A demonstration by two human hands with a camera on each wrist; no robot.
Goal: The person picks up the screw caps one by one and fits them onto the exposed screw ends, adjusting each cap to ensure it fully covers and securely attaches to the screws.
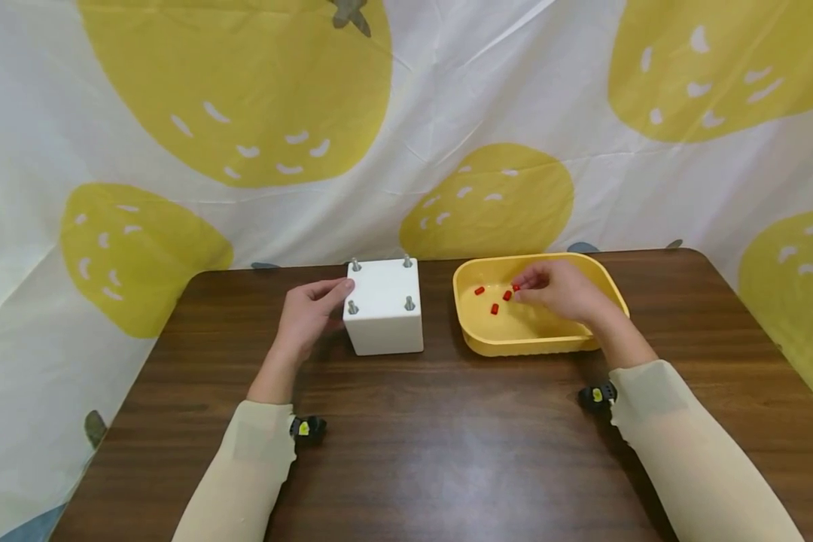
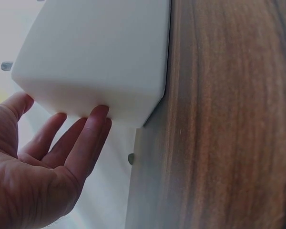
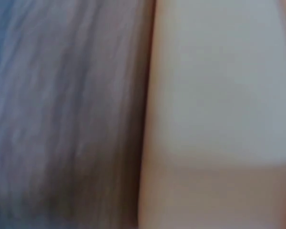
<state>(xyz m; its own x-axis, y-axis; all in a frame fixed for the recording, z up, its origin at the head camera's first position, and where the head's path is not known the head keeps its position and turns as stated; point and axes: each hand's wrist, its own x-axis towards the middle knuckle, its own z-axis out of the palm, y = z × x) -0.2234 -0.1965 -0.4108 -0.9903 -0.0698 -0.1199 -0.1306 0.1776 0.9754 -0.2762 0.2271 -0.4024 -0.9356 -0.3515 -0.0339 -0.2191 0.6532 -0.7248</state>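
A white box (image 1: 382,290) stands on the table, with a metal threaded stud (image 1: 409,303) upright at each top corner. My left hand (image 1: 309,307) rests against its left side, the thumb at the top edge. In the left wrist view the slightly bent fingers (image 2: 93,126) touch the box's side face. My right hand (image 1: 558,287) reaches into a yellow tray (image 1: 515,347) and pinches a small red cylindrical piece (image 1: 516,287) at its fingertips. Several like it, such as one red piece (image 1: 494,309), lie on the tray floor. The right wrist view shows the tray wall (image 3: 219,95), blurred, with the hand hidden.
The dark wooden table (image 1: 433,436) carries the box and tray side by side near its far edge. Behind hangs a white cloth (image 1: 440,98) with yellow fruit prints. A black wrist device (image 1: 308,428) sits under each pale sleeve.
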